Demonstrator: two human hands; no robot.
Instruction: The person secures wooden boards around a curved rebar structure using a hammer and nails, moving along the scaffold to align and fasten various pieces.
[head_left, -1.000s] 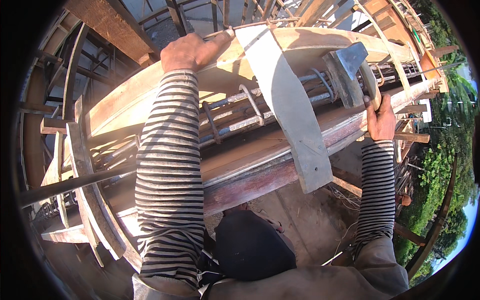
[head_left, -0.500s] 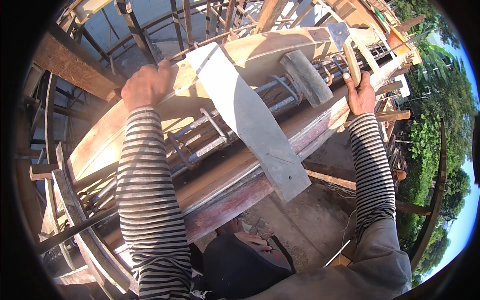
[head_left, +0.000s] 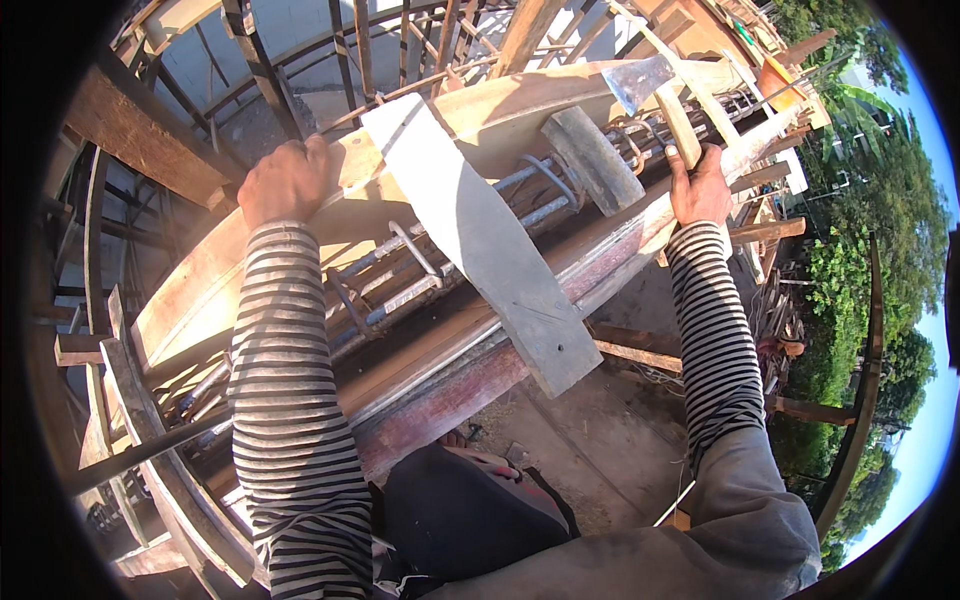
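Note:
My left hand [head_left: 288, 185] is closed over the top edge of a curved formwork board [head_left: 205, 290], its fingertips hidden behind the wood. In my right hand [head_left: 698, 187] is a hatchet [head_left: 680, 125], gripped by its wooden handle with the thumb along it. The hatchet's broad metal head points up and to the left, above the far part of the formwork. Between my hands a grey-white flat plank [head_left: 490, 260] lies across the formwork trough. To its right a shorter grey wood block [head_left: 592, 160] also bridges the trough.
Steel reinforcing bars with bent ties [head_left: 410, 262] run inside the trough. A reddish-stained side board [head_left: 450, 410] forms its near edge. Wooden posts and braces [head_left: 150, 130] surround me, with curved strips [head_left: 165, 450] at lower left. Trees [head_left: 880, 210] stand at right.
My right hand has moved slightly left with the hatchet, whose head has tipped further left. My left hand keeps its hold on the board. The whole view has shifted a little.

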